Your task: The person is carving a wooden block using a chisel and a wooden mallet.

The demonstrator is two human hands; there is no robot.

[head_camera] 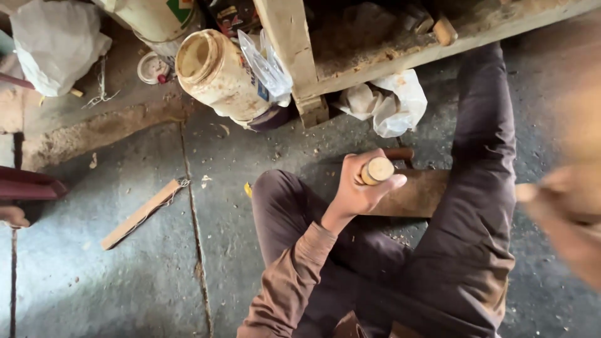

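Note:
My left hand (358, 191) is closed around a round wooden tool handle (377, 170), whose pale cut end faces up. The hand is over a dark wooden block (421, 195) that lies on the floor between my knees. A reddish-brown rounded piece (399, 153) shows just behind the hand. The tool's working end is hidden by my fingers. My right hand (566, 213) is at the right edge, raised close to the camera and heavily blurred. A pale tip (526, 191) sticks out from it to the left, and I cannot tell what that is.
A dirty plastic jar (216, 70) lies on its side by the wooden bench leg (289, 50). A crumpled white bag (393, 101) sits under the bench. A wooden strip with string (141, 213) lies on the concrete floor at the left, and a white sack (55, 44) sits far left.

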